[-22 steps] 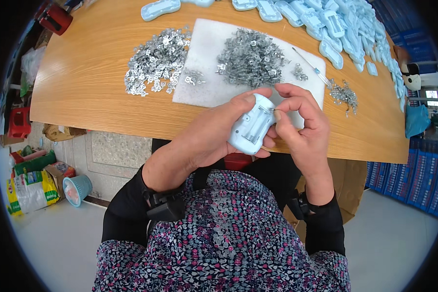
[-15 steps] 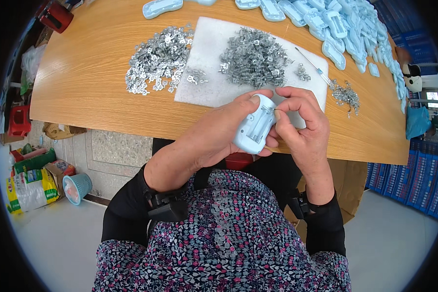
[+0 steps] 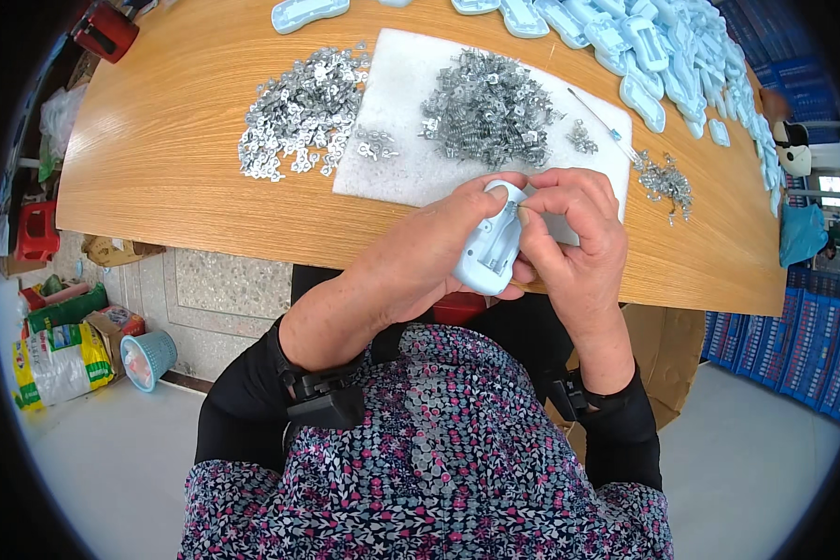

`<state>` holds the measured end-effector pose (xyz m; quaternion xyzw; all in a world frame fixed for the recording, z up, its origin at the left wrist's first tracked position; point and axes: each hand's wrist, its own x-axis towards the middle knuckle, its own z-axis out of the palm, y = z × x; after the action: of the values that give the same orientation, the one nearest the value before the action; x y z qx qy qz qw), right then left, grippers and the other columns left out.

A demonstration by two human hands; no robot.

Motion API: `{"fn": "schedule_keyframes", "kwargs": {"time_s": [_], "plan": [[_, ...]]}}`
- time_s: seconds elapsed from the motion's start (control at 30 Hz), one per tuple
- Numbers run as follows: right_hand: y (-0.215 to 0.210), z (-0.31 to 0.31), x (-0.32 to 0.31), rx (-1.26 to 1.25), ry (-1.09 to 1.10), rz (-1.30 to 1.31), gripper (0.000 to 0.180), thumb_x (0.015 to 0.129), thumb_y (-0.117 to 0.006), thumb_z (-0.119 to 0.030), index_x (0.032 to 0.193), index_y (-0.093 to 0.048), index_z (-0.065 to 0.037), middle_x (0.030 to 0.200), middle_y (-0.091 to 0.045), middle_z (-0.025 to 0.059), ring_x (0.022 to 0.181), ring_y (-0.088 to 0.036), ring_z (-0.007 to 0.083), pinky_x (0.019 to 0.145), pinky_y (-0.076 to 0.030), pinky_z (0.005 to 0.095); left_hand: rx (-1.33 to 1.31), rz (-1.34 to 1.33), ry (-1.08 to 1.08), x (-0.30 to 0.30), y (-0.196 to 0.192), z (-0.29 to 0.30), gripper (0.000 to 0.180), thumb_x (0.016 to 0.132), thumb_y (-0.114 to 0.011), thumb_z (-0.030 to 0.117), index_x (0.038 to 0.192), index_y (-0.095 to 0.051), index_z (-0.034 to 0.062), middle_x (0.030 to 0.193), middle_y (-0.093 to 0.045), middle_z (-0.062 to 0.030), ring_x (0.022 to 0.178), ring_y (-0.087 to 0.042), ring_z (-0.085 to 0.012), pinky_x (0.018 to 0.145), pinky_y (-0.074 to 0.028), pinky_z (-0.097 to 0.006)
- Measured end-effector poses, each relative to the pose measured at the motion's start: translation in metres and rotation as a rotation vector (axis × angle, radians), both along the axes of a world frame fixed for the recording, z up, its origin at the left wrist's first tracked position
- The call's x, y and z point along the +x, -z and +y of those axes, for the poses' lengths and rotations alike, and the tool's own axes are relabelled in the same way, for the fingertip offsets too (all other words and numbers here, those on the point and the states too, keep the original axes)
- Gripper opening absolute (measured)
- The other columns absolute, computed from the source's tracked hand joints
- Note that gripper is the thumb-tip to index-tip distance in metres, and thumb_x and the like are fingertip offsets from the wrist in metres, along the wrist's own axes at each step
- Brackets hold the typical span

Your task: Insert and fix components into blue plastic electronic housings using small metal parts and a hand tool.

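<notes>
My left hand (image 3: 431,241) is closed around a light blue plastic housing (image 3: 483,273), held tilted above the table's near edge with its hollow battery compartment facing up. The thumb lies along the housing's upper left side. At the compartment's far end, my right hand (image 3: 577,229) pinches with thumb and forefinger. Whatever sits in that pinch is hidden by the fingertips; bits of metal show in the compartment beside them. Beyond my hands, a heap of metal spring contacts (image 3: 490,112) lies on a white foam sheet (image 3: 392,84).
Flat metal contact plates (image 3: 299,117) are heaped left of the foam. A thin-shafted tool (image 3: 603,125) and a small pile of metal pieces (image 3: 665,182) lie to the right. Many light blue housings (image 3: 646,47) cover the far right of the wooden table (image 3: 177,121).
My right hand has shifted slightly left and in over the compartment's far end, its fingertips pressing closer. The housing has tilted a little in my left hand.
</notes>
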<state>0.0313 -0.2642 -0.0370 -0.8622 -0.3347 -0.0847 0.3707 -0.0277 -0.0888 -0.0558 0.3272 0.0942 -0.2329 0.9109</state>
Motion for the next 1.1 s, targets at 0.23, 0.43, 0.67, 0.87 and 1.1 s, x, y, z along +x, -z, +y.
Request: {"fn": "schedule_keyframes", "kwargs": {"time_s": [0.23, 0.43, 0.67, 0.87, 1.1], "plan": [[-0.006, -0.003, -0.003, -0.141, -0.002, -0.068, 0.022, 0.071, -0.071, -0.012, 0.093, -0.071, -0.008, 0.096, -0.066, 0.0050, 0.097, -0.058, 0.0298, 0.085, -0.039, 0.0416, 0.081, 0.032, 0.008, 0.000, -0.004, -0.002, 0.047, 0.108, -0.035, 0.027, 0.148, -0.034, 0.0045, 0.119, -0.060, -0.0197, 0.091, -0.069, -0.0270, 0.080, -0.062, -0.044], [-0.009, -0.004, -0.005, -0.148, 0.000, -0.100, 0.022, 0.073, -0.072, -0.012, 0.093, -0.070, -0.007, 0.095, -0.065, 0.0058, 0.096, -0.058, 0.0304, 0.085, -0.039, 0.0413, 0.032, 0.019, 0.013, 0.000, -0.002, 0.000, 0.047, 0.107, -0.034, 0.026, 0.150, -0.033, 0.0048, 0.118, -0.060, -0.0196, 0.091, -0.069, -0.0277, 0.081, -0.061, -0.045], [-0.015, 0.000, 0.000, -0.246, -0.091, -0.290, 0.021, 0.069, -0.076, -0.009, 0.088, -0.066, -0.008, 0.087, -0.062, 0.0035, 0.090, -0.057, 0.0265, 0.082, -0.039, 0.0390, 0.107, 0.028, 0.042, 0.000, -0.005, -0.001, 0.049, 0.107, -0.036, 0.025, 0.151, -0.032, 0.0052, 0.119, -0.060, -0.0196, 0.091, -0.069, -0.0279, 0.080, -0.061, -0.044], [-0.015, -0.001, 0.004, -0.245, -0.144, -0.266, 0.028, 0.060, -0.075, -0.013, 0.086, -0.065, -0.006, 0.085, -0.060, 0.0048, 0.087, -0.054, 0.0284, 0.080, -0.038, 0.0407, 0.094, 0.008, 0.026, -0.002, 0.001, -0.001, 0.049, 0.106, -0.037, 0.024, 0.151, -0.031, 0.0047, 0.121, -0.059, -0.0196, 0.092, -0.069, -0.0277, 0.080, -0.061, -0.043], [-0.008, 0.000, 0.001, -0.187, -0.075, -0.217, 0.027, 0.062, -0.073, -0.012, 0.086, -0.064, -0.004, 0.085, -0.059, 0.0070, 0.086, -0.055, 0.0302, 0.078, -0.038, 0.0414, 0.096, 0.021, 0.036, -0.001, -0.004, 0.001, 0.051, 0.107, -0.037, 0.026, 0.152, -0.029, 0.0043, 0.125, -0.058, -0.0205, 0.097, -0.070, -0.0293, 0.082, -0.062, -0.044]]}}
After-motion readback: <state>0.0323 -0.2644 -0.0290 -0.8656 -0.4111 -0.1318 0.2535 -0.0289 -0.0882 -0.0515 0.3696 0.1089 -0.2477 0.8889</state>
